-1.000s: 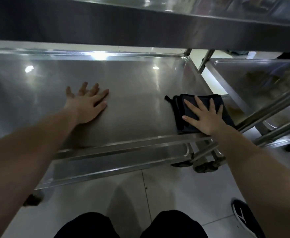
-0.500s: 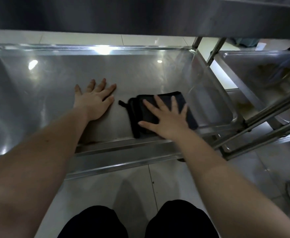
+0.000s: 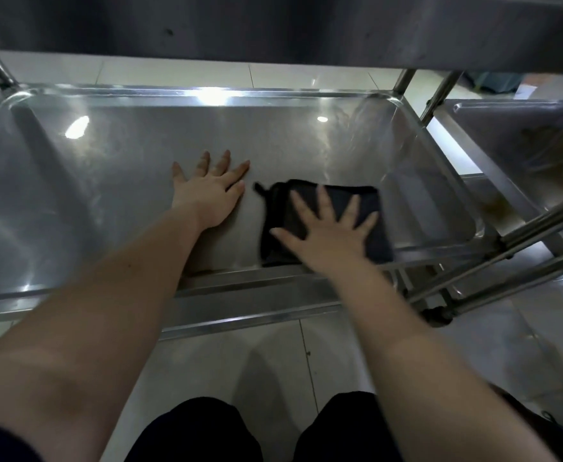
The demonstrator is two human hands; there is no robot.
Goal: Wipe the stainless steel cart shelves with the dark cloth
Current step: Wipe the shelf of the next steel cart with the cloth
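Pins the folded dark cloth (image 3: 368,196) flat to the cart's middle shelf (image 3: 123,181), toward 4 o'clock of the tray and close to the near rim (image 3: 240,288), under a right hand (image 3: 333,238) spread wide, fingers straight and fanned toward 12 o'clock. Braces with the left hand (image 3: 207,198), likewise flat and open, palm on bare steel just beside the cloth at its 9 o'clock, apart from it. Works beneath the overhanging upper shelf (image 3: 273,25) at 12 o'clock. Looks mid-wipe on this level, with streaky patches showing toward 1 o'clock. To do it well: keep palm weight even across the cloth, sweep in overlapping passes from rim to rim, push into the rounded corners at 2 and 10 o'clock, and lift the bracing hand off any unwiped steel. Crouches beside a second steel cart (image 3: 523,138) at 3 o'clock, above a pale tiled floor (image 3: 273,361).
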